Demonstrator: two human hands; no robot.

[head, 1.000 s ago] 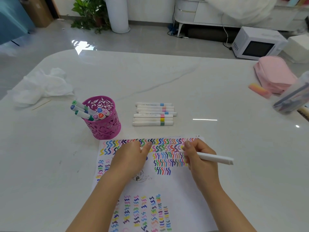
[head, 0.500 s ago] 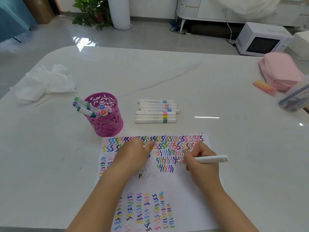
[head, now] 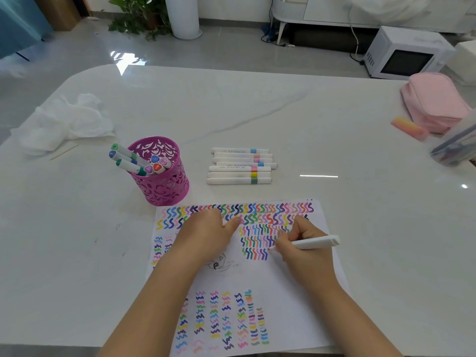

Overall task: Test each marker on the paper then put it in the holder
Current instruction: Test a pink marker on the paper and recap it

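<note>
Pinched slim white plastic marker near tip in right hand fingers, tip on squiggle-covered white paper sheet. Pressed sheet flat with left hand, fingers relaxed. Judged marker light, stiff, slick; best gripped mid-barrel for drop into magenta cut-out metal holder.

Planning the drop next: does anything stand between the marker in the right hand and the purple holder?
Only the left hand, resting on the paper, lies roughly between the marker and the holder; lifting over it should clear.

glossy marble table, matt paper, plastic holder (perforated)
</note>
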